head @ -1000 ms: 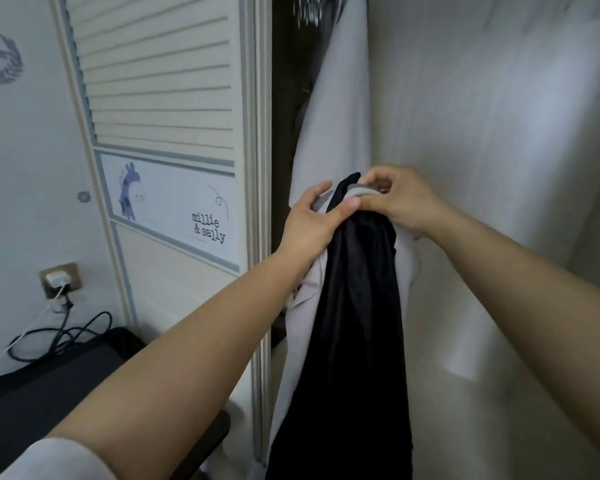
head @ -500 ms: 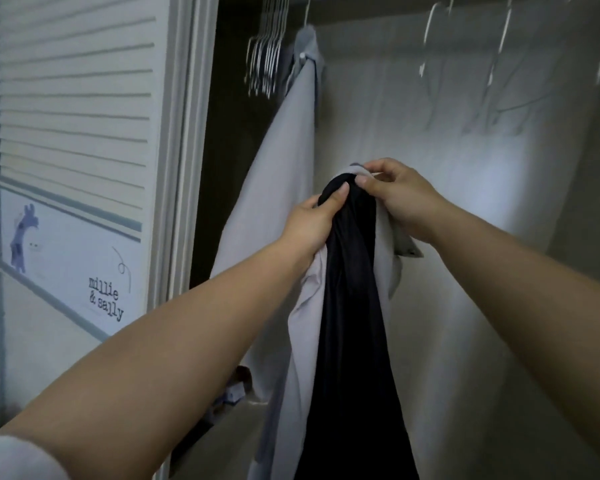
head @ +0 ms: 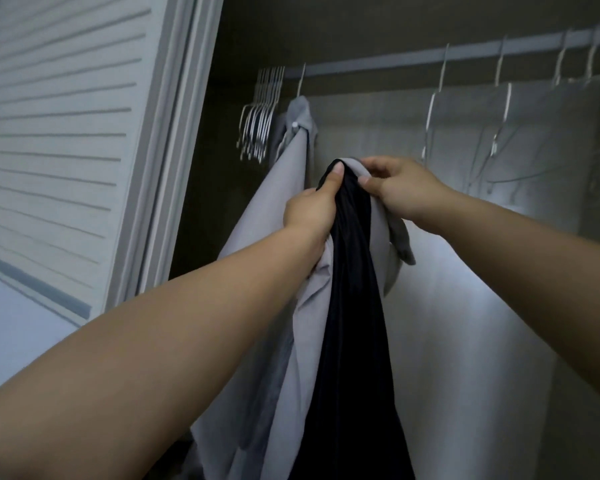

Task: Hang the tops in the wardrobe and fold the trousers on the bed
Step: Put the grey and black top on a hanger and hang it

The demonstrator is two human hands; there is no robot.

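Landmark: the rail (head: 378, 65), a grey bar running across the top of the wardrobe.
Left hand: your left hand (head: 310, 213) is clenched round the bundle, thumb up on the black cloth (head: 352, 306).
Right hand: your right hand (head: 400, 192) pinches the grey top (head: 312, 341) at the crest of the bundle, fingers curled over the fold.
Bundle: it hangs well below the rail, long axis straight down, black cloth draped over the grey top. Whether the black cloth is a top or trousers you cannot tell.
Key relation: the bare hangers (head: 260, 129) bunch on the rail up and to the left of your hands; single hangers (head: 433, 109) sit up and to the right. Your right hand looks nearer the single ones; your left is nearer the bunch.
Hung shirt (head: 284, 188): already on the rail, just left of the bundle, and seems to touch it lower down.
Materials: the grey top is matte, soft, creased woven cloth; the black cloth is smooth with fine lengthwise folds and a faint sheen; the hangers are thin shiny wire.
Judgement: one hand must probably let go to fetch a hanger, and the black cloth may slip.
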